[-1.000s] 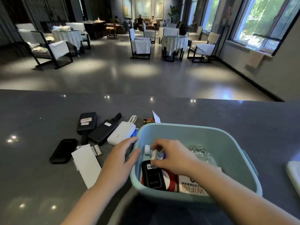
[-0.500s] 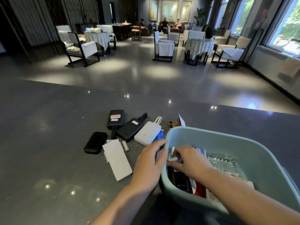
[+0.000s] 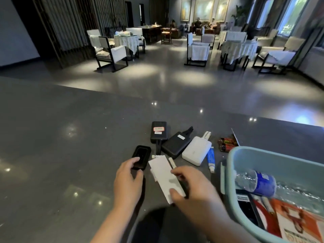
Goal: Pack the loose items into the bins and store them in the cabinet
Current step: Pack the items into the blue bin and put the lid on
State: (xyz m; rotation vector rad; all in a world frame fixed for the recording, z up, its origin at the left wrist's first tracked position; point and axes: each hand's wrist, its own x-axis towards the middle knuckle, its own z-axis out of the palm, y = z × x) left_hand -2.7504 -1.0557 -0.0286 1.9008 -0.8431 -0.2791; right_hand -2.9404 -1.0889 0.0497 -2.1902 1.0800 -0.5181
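A teal bin [image 3: 232, 156] stands on the dark counter at the right. It holds a water bottle [image 3: 259, 183], a red and white box [image 3: 298, 223] and a black device [image 3: 244, 205]. Left of the bin lie loose items. My left hand [image 3: 128, 181] grips the near end of a small black device [image 3: 141, 156]. My right hand [image 3: 194, 188] pinches a white card [image 3: 162, 173] between thumb and forefinger. A slim white stick [image 3: 172, 162] lies along the card's far edge.
Beyond the hands lie a black power bank with a red label [image 3: 158, 131], a second black power bank [image 3: 176, 145], a white power bank [image 3: 196, 153], a blue tube [image 3: 210, 157] and batteries [image 3: 227, 143]. The counter [image 3: 61, 155] stretches left.
My right hand has come out of the bin and moved left onto the white card. My left hand has left the bin's rim and reached the small black device.
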